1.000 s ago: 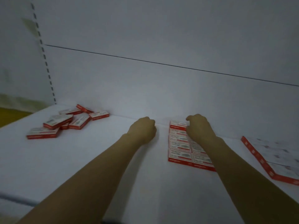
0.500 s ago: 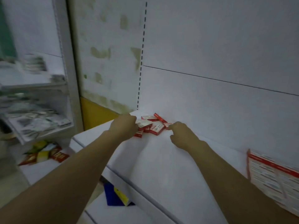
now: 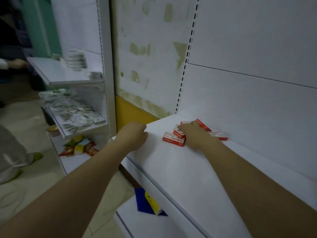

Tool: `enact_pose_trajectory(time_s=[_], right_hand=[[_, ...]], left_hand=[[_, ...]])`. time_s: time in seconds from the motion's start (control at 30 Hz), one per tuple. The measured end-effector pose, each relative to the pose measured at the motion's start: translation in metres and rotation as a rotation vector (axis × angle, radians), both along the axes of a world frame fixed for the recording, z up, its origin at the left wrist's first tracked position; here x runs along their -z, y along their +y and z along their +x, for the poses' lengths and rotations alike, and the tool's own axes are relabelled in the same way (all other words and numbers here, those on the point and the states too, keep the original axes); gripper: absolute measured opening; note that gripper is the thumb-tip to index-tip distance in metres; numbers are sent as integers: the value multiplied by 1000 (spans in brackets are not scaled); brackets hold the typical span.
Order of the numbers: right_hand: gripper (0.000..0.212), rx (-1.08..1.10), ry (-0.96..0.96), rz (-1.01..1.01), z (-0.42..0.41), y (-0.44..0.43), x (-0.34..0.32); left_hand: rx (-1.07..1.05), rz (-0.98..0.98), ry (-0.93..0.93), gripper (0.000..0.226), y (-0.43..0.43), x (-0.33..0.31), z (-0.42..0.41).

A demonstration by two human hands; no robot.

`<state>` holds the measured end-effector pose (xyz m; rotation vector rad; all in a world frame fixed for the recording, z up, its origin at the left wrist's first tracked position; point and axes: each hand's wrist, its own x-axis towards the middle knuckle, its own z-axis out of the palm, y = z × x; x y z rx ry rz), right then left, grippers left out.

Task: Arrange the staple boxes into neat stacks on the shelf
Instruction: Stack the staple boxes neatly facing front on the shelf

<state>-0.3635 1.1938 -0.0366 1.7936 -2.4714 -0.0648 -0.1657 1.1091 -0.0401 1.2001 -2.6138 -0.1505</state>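
A loose pile of red and white staple boxes (image 3: pixel 173 139) lies at the left end of the white shelf (image 3: pixel 171 172), against the back panel. My right hand (image 3: pixel 193 134) lies over the pile, its fingers curled on a small box (image 3: pixel 179 133) on top. One box (image 3: pixel 218 135) sticks out to the right of my wrist, and another (image 3: pixel 203 125) leans behind my hand. My left hand (image 3: pixel 133 134) is a closed fist at the shelf's left corner, apart from the boxes, with nothing visible in it.
A lower white shelf (image 3: pixel 137 224) juts out below, with a blue and yellow item (image 3: pixel 151 201) on it. To the left stands another shelf unit with flat packets (image 3: pixel 75 115) and snack bags (image 3: pixel 78 146). A person's legs (image 3: pixel 10 152) stand on the floor at far left.
The view has swung left, from the tidy rows to the loose pile. My right hand has come down onto the pile. My left hand has drawn off it to the shelf corner.
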Motion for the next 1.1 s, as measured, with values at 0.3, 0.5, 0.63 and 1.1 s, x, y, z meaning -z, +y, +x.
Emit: enact_pose_trajectory(time_s=[0.3, 0.5, 0.63, 1.1], right_hand=[[48, -5, 19, -59, -22, 39, -9], [46, 159, -61, -128, -59, 128, -23], [46, 334, -104, -176, -80, 202, -29], [44, 704, -296, -430, -97, 386, -13]], left_hand=[[68, -9, 35, 34, 14, -8, -31], [310, -48, 99, 32, 68, -17, -109], [546, -52, 105, 38, 128, -11, -164], [1059, 122, 338, 41, 309, 13, -260]])
